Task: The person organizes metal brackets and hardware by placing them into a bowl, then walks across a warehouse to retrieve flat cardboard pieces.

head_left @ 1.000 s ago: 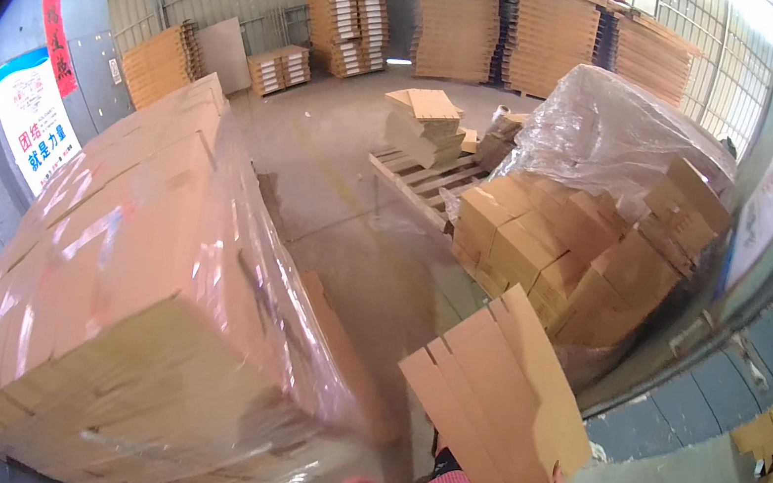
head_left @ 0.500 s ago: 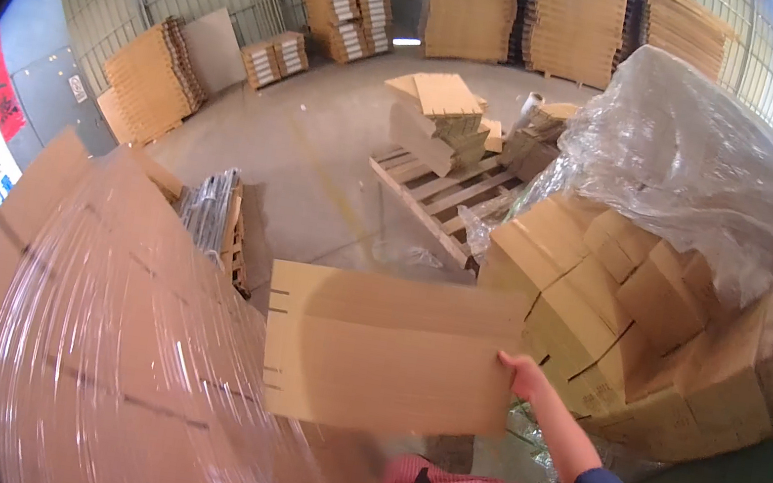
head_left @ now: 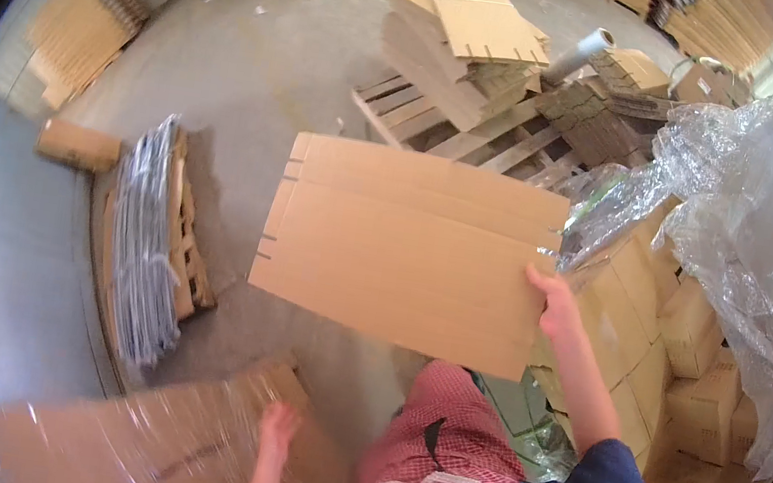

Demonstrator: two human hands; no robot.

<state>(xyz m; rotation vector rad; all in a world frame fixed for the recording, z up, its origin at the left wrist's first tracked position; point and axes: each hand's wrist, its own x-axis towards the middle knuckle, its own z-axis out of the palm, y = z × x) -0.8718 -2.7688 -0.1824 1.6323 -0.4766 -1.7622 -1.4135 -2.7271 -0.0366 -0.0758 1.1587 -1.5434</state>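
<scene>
A flat, folded cardboard box [head_left: 405, 249] with slots cut along its short edges is held up in front of me. My right hand [head_left: 554, 302] grips its right edge, thumb on the face I see and the other fingers hidden behind. My left hand [head_left: 280, 423] is apart from that box, at the film-wrapped cardboard stack [head_left: 175, 450] at the lower left. Its fingers look stretched out, slightly blurred, with nothing held; whether it touches the stack I cannot tell.
Ahead stands a wooden pallet [head_left: 414, 121] with flattened cartons [head_left: 484, 21] and a film roll [head_left: 579, 55]. Cartons [head_left: 622, 307] partly under loose clear film [head_left: 757, 237] rise close on my right. A pallet with grey wrapped strips [head_left: 146, 246] lies left.
My view has tipped downward and turned. The flat box, still in my right hand, now sits higher in view and slightly tilted. My left hand has come into view over the wrapped stack.
</scene>
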